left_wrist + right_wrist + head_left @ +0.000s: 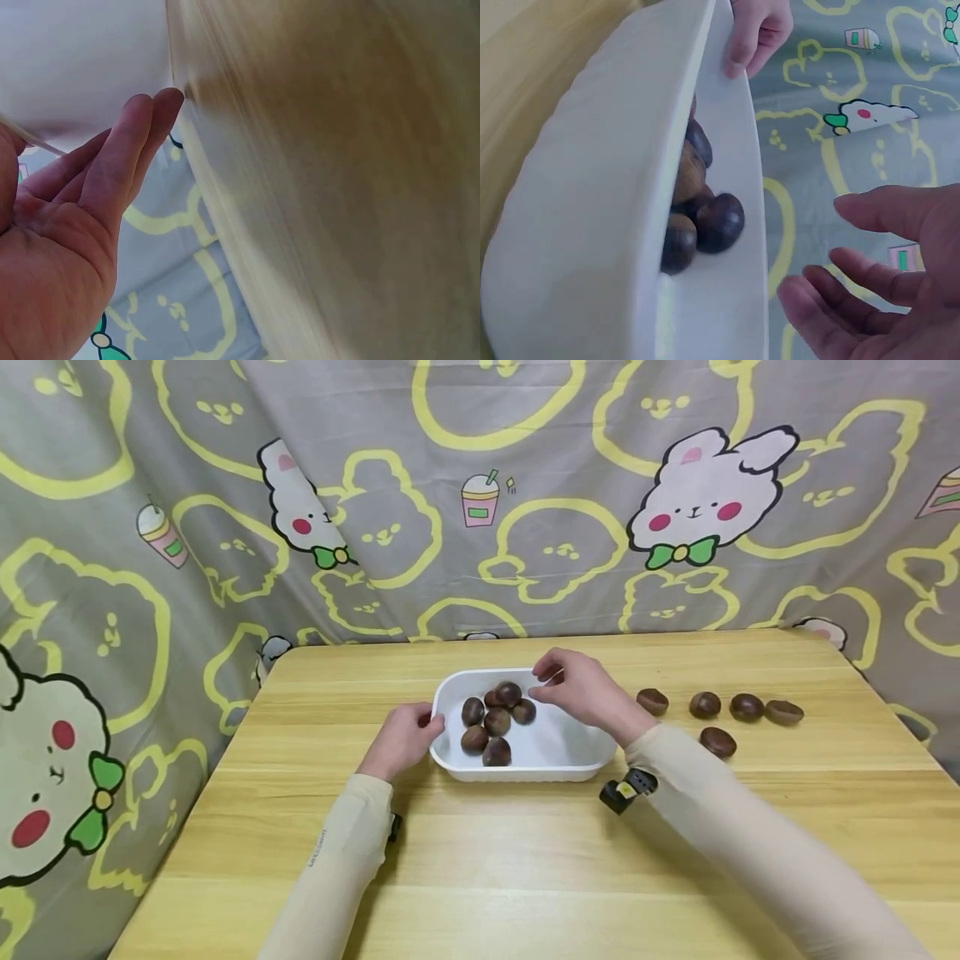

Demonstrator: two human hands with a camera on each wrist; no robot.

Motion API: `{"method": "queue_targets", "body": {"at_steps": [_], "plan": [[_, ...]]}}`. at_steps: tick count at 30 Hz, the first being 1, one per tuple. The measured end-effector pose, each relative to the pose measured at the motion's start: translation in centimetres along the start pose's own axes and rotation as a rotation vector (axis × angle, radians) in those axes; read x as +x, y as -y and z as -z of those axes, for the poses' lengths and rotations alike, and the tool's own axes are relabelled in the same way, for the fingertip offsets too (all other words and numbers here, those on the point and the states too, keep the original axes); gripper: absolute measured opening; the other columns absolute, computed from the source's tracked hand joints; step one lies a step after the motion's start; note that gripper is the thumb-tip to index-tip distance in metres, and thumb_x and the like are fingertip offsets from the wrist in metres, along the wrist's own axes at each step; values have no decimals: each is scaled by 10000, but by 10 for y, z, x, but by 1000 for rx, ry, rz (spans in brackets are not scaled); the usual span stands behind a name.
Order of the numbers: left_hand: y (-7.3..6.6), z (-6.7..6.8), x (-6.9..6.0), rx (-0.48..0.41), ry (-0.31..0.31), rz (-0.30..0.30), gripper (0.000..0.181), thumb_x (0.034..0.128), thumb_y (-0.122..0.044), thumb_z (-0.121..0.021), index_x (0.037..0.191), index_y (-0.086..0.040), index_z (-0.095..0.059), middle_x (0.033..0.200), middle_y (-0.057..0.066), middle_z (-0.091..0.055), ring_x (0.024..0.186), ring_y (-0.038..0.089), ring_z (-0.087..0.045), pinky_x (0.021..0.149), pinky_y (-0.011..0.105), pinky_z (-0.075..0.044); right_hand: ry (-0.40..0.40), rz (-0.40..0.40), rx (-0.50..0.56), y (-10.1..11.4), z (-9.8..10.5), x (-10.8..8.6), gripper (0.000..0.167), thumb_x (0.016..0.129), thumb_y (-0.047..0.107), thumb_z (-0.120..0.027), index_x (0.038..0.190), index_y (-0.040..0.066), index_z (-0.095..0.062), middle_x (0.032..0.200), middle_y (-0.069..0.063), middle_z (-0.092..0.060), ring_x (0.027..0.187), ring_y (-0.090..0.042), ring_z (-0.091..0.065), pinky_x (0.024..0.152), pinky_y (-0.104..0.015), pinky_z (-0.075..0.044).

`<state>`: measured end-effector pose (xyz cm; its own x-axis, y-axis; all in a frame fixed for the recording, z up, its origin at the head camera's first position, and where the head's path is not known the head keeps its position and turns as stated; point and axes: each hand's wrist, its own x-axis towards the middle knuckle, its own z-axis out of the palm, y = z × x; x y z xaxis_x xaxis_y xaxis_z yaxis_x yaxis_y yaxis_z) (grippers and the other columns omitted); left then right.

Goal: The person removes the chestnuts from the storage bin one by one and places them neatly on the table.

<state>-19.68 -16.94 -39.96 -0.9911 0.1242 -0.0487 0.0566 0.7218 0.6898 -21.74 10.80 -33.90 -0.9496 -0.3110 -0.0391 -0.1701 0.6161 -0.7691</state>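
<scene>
white round-cornered tray point(551, 747), left hand point(401, 739) pinching its rim, holds glossy chestnuts point(497, 722).

I see long cream sleeves point(750, 831), small dark lettering point(317, 848) along the left one, and black wrist units point(615, 797), the right bearing a yellow patch point(626, 789).

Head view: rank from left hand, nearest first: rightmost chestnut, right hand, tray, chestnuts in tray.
1. Tray: touching left hand.
2. Chestnuts in tray: mostly left half.
3. Right hand: by tray's right half.
4. Rightmost chestnut: outside tray, far right.
</scene>
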Motion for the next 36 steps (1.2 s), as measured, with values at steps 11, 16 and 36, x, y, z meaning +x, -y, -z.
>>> {"method": "queue_targets", "body": {"at_steps": [11, 16, 36], "plan": [[1, 4, -3, 3, 11, 4, 275, 973, -205, -543, 1092, -10, -698, 955, 80, -668, 852, 216, -572, 774, 360, -477, 128, -74, 115, 9, -18, 30, 396, 879, 190, -717, 1191, -33, -617, 1111, -134, -620, 1044, -262, -555, 904, -396, -441], [1, 3, -2, 0, 8, -7, 272, 967, -203, -545, 1077, -9, -701, 936, 80, -669, 837, 216, -571, 761, 355, -476, 130, -123, 71, 8, -23, 37, 432, 876, 193, -717, 1226, -38, -613, 1168, -147, -618, 1091, -276, -550, 940, -407, -433], [2, 0, 0, -20, -4, -8, 261, 958, -194, -555, 1069, -27, -721, 931, 64, -683, 847, 207, -581, 787, 361, -480, 146, -154, -83, 5, -48, 44, 331, 843, 129, -721, 1130, -25, -657, 1070, -123, -643, 955, -241, -562, 823, -332, -460]]}}
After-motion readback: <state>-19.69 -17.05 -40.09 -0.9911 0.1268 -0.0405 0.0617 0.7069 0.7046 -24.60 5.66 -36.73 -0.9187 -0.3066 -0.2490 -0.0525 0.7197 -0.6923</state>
